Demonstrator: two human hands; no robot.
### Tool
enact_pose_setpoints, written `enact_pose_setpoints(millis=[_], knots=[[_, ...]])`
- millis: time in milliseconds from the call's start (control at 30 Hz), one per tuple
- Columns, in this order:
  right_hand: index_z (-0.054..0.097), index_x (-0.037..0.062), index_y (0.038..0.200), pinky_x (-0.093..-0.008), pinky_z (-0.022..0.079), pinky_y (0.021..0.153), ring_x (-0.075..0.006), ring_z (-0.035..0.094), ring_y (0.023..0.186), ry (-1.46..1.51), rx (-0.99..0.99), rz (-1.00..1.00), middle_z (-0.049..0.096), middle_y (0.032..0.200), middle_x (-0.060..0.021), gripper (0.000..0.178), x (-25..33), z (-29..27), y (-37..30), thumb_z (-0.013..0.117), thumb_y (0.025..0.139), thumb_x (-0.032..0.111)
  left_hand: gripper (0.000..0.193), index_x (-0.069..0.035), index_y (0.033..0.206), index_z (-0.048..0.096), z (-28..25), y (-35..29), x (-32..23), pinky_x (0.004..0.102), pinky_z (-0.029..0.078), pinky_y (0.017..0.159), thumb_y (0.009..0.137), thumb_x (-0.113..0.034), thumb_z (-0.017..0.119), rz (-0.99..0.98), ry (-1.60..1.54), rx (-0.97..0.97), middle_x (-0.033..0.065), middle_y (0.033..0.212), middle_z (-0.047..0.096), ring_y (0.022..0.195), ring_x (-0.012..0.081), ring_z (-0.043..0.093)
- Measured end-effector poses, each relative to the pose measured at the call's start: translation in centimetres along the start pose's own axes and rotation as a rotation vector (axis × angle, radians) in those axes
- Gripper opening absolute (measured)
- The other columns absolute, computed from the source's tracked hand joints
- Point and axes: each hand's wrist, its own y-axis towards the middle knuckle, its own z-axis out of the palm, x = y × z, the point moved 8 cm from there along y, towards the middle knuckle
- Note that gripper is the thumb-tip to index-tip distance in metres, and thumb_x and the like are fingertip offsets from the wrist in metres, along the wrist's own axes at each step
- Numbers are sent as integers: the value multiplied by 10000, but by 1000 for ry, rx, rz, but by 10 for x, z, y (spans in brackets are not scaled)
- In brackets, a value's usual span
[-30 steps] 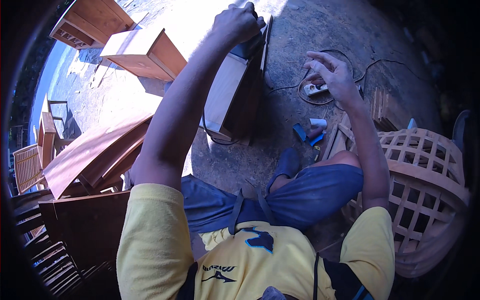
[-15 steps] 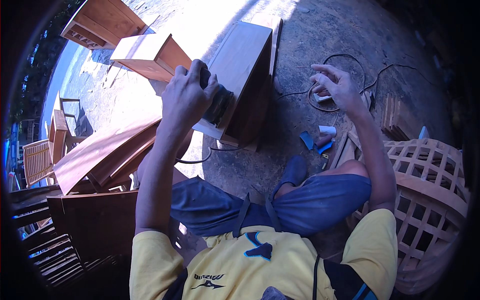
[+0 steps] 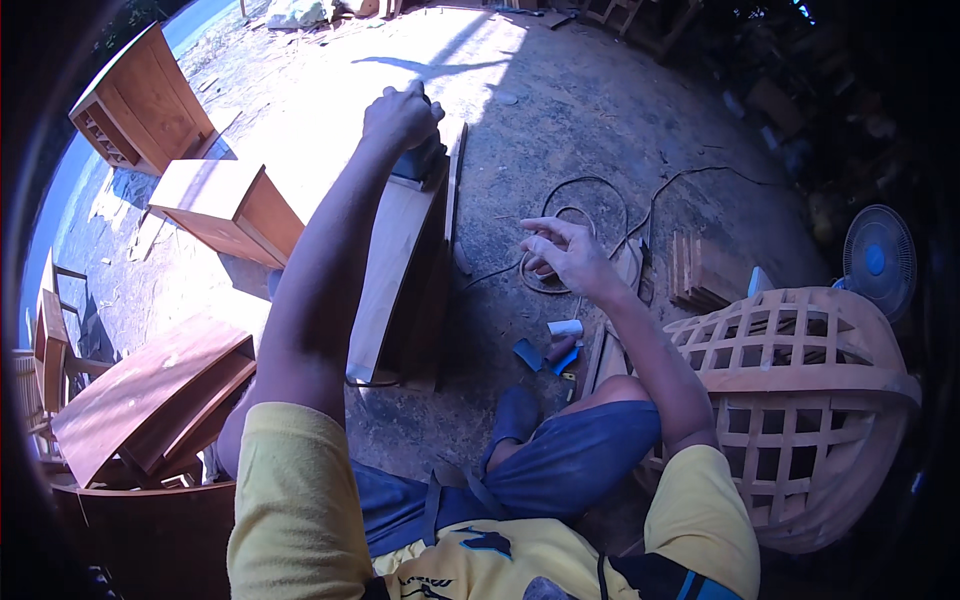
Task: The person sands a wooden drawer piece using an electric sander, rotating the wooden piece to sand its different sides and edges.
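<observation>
Outdoors, dirt ground [image 3: 600, 110], cabinets around. Left hand [image 3: 402, 115] clenched on a half-hidden sander [image 3: 420, 162] atop a cabinet [image 3: 392, 270]; right hand [image 3: 562, 258] loose, empty. Edges dark.

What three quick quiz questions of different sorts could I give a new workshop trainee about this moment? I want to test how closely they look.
1. True or false: the left hand presses a dark power tool onto the far end of the long wooden panel.
2. Which best fits the right hand? A) closed on a hammer B) open in the air, holding nothing, above the coiled cable C) resting on the lattice chair
3. Fill in: the round thing at the right edge is a blue ____.

Key: 1 true; 2 B; 3 fan.
</observation>
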Motion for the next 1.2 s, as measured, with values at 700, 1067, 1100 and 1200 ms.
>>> enact_pose_setpoints(millis=[700,1067,1100,1200], knots=[[638,-36,1441,-320,611,769,-152,760,869,-105,35,-69,756,1061,-100,416,-9,8,14,661,1079,169,529,-38,1320,610,-20,-64,20,576,594,859,1037,-484,598,10,-32,-34,339,1120,686,945,494,737],[640,-8,1445,-323,630,743,-164,758,850,-98,107,-34,757,1118,-116,396,-2,16,2,673,1068,108,490,-66,1232,654,-35,-130,23,588,576,882,990,-493,651,11,-208,-35,294,1138,660,999,480,711],[641,-9,1442,-320,628,738,-165,758,846,-102,101,-33,760,1110,-117,392,1,17,0,672,1069,106,500,-62,1240,654,-34,-134,25,594,572,884,992,-495,645,12,-215,-35,293,1139,661,1000,482,709],[644,-12,1439,-317,622,724,-165,757,838,-116,98,-46,764,1095,-118,382,9,16,-2,660,1076,106,528,-59,1290,631,-32,-146,28,589,570,887,994,-496,636,4,-226,-10,312,1114,686,1009,487,706]])
